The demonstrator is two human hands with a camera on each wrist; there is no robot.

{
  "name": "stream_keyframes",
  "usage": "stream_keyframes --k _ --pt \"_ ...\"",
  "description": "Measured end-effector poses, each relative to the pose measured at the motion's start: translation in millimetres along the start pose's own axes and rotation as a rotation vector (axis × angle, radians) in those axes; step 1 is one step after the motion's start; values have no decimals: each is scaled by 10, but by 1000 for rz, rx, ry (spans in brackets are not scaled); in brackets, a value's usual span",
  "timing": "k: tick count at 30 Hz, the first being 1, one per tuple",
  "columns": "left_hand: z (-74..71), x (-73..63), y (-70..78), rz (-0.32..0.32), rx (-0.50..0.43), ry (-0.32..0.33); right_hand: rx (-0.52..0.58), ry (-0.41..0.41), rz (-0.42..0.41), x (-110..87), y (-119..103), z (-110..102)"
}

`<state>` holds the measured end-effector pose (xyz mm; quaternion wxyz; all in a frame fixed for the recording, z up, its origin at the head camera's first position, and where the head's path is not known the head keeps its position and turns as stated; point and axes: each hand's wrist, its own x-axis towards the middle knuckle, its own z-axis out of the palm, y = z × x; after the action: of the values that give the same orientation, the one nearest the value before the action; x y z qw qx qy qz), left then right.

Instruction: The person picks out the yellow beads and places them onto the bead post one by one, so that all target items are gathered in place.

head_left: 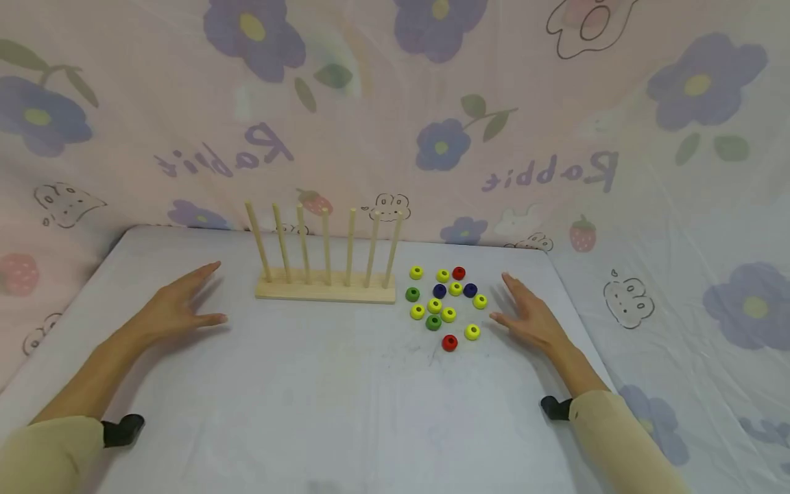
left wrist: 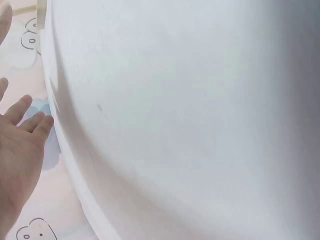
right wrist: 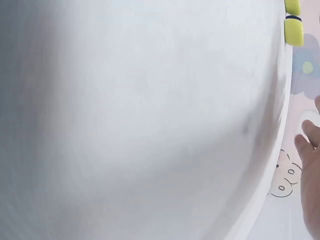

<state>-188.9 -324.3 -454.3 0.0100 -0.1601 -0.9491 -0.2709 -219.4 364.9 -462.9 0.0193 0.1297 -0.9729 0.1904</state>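
A wooden rack (head_left: 325, 293) with several upright pegs stands at the back of the white table. To its right lie several loose round beads with holes, among them a yellow bead (head_left: 472, 332), a green bead (head_left: 433, 322), a red bead (head_left: 450, 343) and a dark blue bead (head_left: 470, 290). My left hand (head_left: 179, 305) is held left of the rack, thumb and fingers apart, holding nothing. On the other side my right hand (head_left: 529, 319) is just right of the beads, also holding nothing. The left wrist view shows part of the left hand (left wrist: 22, 150); the right wrist view cuts off the right hand (right wrist: 311, 165).
A white cloth covers the table (head_left: 296, 412). Behind it hangs a pink curtain (head_left: 370, 103) printed with flowers and rabbits. Black wrist straps (head_left: 123, 431) show at both sleeves.
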Motion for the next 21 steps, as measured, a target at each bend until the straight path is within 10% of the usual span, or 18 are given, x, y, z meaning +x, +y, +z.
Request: stream_keyframes --k 21 --pt "113 363 259 -75 -277 -62 543 41 49 68 -239 60"
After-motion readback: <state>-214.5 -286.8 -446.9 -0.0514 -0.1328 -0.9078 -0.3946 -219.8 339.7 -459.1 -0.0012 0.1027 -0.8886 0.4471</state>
